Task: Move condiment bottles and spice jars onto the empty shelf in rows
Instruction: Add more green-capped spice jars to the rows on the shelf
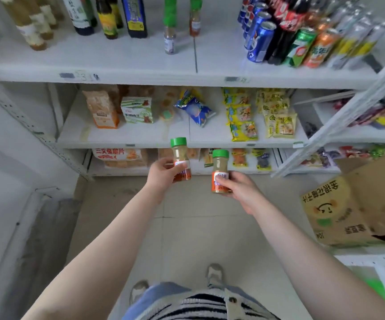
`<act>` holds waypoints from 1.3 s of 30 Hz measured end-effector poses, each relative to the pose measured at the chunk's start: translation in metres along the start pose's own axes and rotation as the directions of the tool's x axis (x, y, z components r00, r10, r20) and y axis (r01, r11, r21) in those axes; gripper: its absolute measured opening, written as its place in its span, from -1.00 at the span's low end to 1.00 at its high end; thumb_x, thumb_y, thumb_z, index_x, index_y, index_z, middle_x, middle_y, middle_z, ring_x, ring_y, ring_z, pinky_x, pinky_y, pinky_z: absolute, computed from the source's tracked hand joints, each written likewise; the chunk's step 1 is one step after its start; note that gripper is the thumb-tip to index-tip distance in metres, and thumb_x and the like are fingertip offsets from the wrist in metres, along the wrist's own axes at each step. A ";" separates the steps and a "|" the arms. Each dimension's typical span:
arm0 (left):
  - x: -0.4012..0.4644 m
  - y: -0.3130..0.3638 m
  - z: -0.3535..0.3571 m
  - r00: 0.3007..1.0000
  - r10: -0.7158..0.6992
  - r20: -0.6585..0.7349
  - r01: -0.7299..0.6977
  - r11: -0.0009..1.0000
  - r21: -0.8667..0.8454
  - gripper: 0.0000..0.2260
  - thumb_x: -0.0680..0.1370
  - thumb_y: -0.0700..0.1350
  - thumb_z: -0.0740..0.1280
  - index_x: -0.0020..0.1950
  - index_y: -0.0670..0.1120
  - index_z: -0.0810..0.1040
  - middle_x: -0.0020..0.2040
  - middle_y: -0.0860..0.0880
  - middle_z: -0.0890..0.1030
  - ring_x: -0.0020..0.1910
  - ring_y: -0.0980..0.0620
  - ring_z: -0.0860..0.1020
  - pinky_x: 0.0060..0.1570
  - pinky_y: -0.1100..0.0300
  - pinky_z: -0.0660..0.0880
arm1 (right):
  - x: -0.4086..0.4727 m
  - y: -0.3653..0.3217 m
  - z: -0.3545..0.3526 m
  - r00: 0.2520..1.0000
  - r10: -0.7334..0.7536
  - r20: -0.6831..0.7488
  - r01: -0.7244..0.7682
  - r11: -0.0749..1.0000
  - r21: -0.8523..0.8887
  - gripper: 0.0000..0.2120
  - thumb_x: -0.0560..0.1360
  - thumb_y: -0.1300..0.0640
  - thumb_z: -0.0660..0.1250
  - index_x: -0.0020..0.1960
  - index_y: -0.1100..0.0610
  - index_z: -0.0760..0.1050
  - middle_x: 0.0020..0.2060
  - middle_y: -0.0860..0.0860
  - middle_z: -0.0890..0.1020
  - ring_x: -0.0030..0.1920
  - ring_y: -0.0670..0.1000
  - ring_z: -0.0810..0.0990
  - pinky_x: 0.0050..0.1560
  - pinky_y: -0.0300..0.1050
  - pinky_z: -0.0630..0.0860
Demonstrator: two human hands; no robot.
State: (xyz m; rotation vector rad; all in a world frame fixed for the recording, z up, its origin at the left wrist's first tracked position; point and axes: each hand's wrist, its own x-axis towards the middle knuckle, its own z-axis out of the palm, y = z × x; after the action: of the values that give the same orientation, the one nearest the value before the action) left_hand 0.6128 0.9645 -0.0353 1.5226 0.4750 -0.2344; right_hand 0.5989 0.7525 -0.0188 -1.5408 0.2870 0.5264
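You face a white shelf unit; its top shelf (117, 63) spans the view, with wide bare board along its front edge. At that shelf's left end stand tan bottles (33, 26) and dark condiment bottles (108, 17). Near the middle, where two boards meet, two green-capped spice jars (170, 31) already stand on it, one on each side of the seam. The right end carries a packed block of soda cans and cola bottles (286, 35). The middle shelf (126, 135) below holds snack packets (242, 114), and the bottom shelf has more packets. A cardboard box (339, 211) sits on the floor by the unit's lower right corner.

Your left hand (161, 173) grasps a spice jar (180, 158) round its labelled lower half, upright, its green cap level with the middle shelf's front edge. Your right hand (242, 190) grasps a second spice jar (220, 172) the same way, thumb across the orange label; it is upright and slightly lower. Both jars hang in the air in front of the lower shelves, near each other but apart, well below the top shelf. Each grip is closed firmly on its jar.
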 end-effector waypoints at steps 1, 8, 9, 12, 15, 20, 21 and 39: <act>0.002 0.002 0.019 1.000 0.004 0.007 -0.004 1.000 0.001 -0.65 0.44 -0.14 0.48 0.17 -0.22 0.55 0.04 -0.17 0.65 -0.11 -0.02 0.64 -0.18 0.23 0.57 | -0.001 -0.002 -0.017 1.000 -0.006 -0.015 0.006 1.000 -0.011 -0.85 0.51 0.21 0.34 0.09 0.15 0.52 -0.13 0.01 0.63 -0.13 -0.07 0.61 -0.13 -0.28 0.59; 0.011 0.017 0.078 0.999 0.036 -0.021 -0.036 0.999 0.016 -0.67 0.41 -0.10 0.50 0.12 -0.16 0.59 0.04 -0.16 0.67 -0.05 -0.07 0.64 -0.07 0.13 0.57 | 0.012 -0.020 -0.082 0.999 -0.026 -0.028 0.026 1.000 -0.002 -0.90 0.49 0.21 0.37 0.00 0.09 0.55 -0.10 0.03 0.65 -0.12 -0.06 0.62 -0.02 -0.17 0.57; 0.015 0.023 0.079 0.998 0.046 -0.030 -0.045 0.999 0.020 -0.68 0.40 -0.10 0.51 0.11 -0.14 0.60 0.04 -0.15 0.67 -0.02 -0.09 0.64 0.01 0.07 0.58 | 0.017 -0.025 -0.084 0.999 -0.031 -0.024 0.031 0.999 0.013 -0.91 0.49 0.21 0.37 -0.01 0.08 0.55 -0.11 0.02 0.65 -0.13 -0.07 0.62 -0.02 -0.17 0.57; 0.033 0.047 0.078 0.997 0.062 -0.044 -0.061 0.998 0.006 -0.64 0.36 -0.07 0.53 0.11 -0.11 0.60 0.02 -0.14 0.68 0.01 -0.15 0.65 0.13 -0.09 0.56 | 0.036 -0.042 -0.083 0.999 -0.052 -0.007 0.052 0.998 0.041 -0.89 0.49 0.22 0.37 -0.01 0.05 0.55 -0.13 -0.03 0.65 -0.13 -0.08 0.63 -0.05 -0.19 0.57; 0.059 0.072 0.078 0.996 0.083 -0.039 -0.083 0.997 0.010 -0.64 0.37 -0.08 0.53 0.11 -0.11 0.58 0.00 -0.14 0.69 -0.02 -0.13 0.66 0.12 -0.12 0.56 | 0.062 -0.060 -0.077 0.998 -0.061 -0.021 0.063 0.995 0.077 -0.84 0.48 0.22 0.39 0.05 0.12 0.55 -0.12 -0.01 0.66 -0.11 -0.05 0.63 -0.01 -0.15 0.57; 0.118 0.117 0.079 0.992 0.119 -0.043 -0.119 0.993 -0.001 -0.54 0.25 0.04 0.57 0.08 -0.05 0.59 -0.01 -0.12 0.69 -0.02 -0.15 0.66 0.10 -0.15 0.56 | 0.119 -0.101 -0.067 0.995 -0.094 -0.031 0.096 0.993 0.065 -0.83 0.46 0.20 0.41 0.04 0.11 0.55 -0.08 0.01 0.67 -0.08 -0.02 0.64 0.02 -0.13 0.58; 0.134 0.126 0.079 0.990 0.139 -0.038 -0.139 0.990 0.017 -0.52 0.21 0.09 0.56 0.06 -0.02 0.59 0.00 -0.10 0.69 0.00 -0.14 0.66 0.11 -0.15 0.56 | 0.132 -0.110 -0.065 0.994 -0.102 -0.037 0.104 0.993 0.060 -0.83 0.45 0.19 0.42 0.04 0.10 0.55 -0.06 0.02 0.68 -0.07 -0.01 0.65 0.04 -0.11 0.58; 0.363 0.273 0.111 0.859 0.466 -0.212 -0.422 0.879 0.221 -0.71 0.46 -0.19 0.44 0.18 -0.10 0.58 -0.03 0.01 0.64 -0.10 0.07 0.60 -0.21 0.48 0.43 | 0.314 -0.260 -0.069 0.967 -0.248 -0.051 0.253 0.956 0.147 -0.76 0.45 0.20 0.42 0.11 0.17 0.55 0.00 0.09 0.68 0.01 0.06 0.66 0.06 -0.07 0.59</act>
State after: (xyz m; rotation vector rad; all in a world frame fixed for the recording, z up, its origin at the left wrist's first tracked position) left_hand 1.0705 0.9204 0.0488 1.7943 0.2966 0.3012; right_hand 1.0062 0.7419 0.0502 -1.4120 0.1493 0.2737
